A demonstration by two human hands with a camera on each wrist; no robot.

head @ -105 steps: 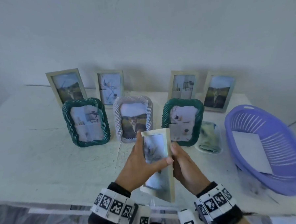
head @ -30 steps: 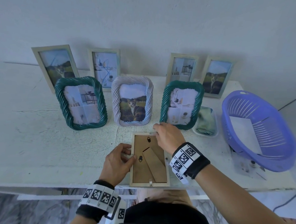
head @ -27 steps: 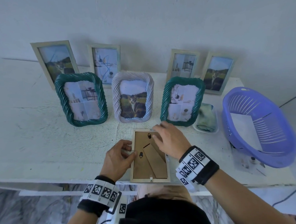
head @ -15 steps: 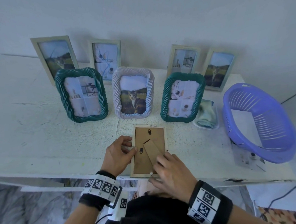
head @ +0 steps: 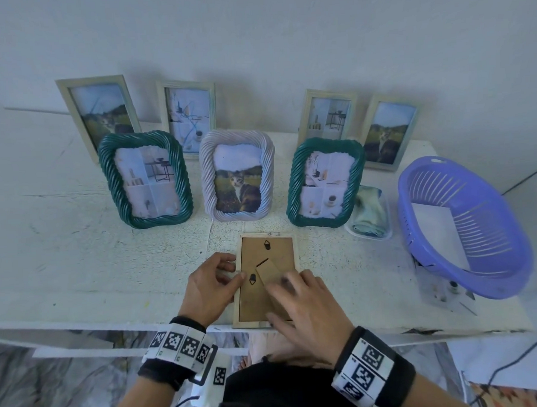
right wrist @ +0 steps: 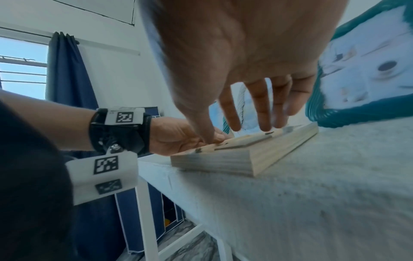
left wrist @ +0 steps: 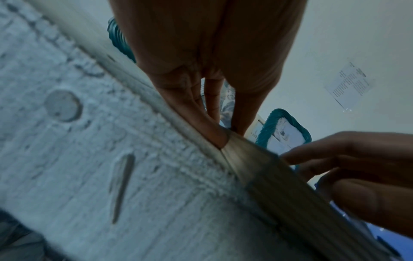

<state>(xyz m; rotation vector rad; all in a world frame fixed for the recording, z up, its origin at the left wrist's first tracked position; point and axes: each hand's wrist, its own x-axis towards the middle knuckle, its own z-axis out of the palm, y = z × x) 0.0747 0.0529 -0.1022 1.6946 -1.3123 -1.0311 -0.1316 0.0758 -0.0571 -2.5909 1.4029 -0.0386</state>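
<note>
Lower centre of the head view: wooden frame (head: pixel 276 255) flat on the bench (head: pixel 109 274), face down, brown backing board (head: pixel 252 300) up. Left hand (head: pixel 208 287) pinching the left rail, thumb on the board, fingers curled at the outer edge, steadying by the look of it. Right hand (head: pixel 303 307) spread, fingers straight, laid over the easel leg (head: pixel 269 271) and the lower right of the board; pressing or only touching, hard to call through the blur.

Done, judging from the lie of things: frame already on its face, close to the front edge, back exposed. Not yet done: board seated in the frame, nothing lifted out. Small tab (head: pixel 273 234) on the top rail, too tiny to say whether turned. Probably left: free the tabs, raise the board, get at the picture.

Across the middle of the view: row of standing frames (head: pixel 237 173). Far right: purple basket (head: pixel 467 224), white sheet inside.
</note>
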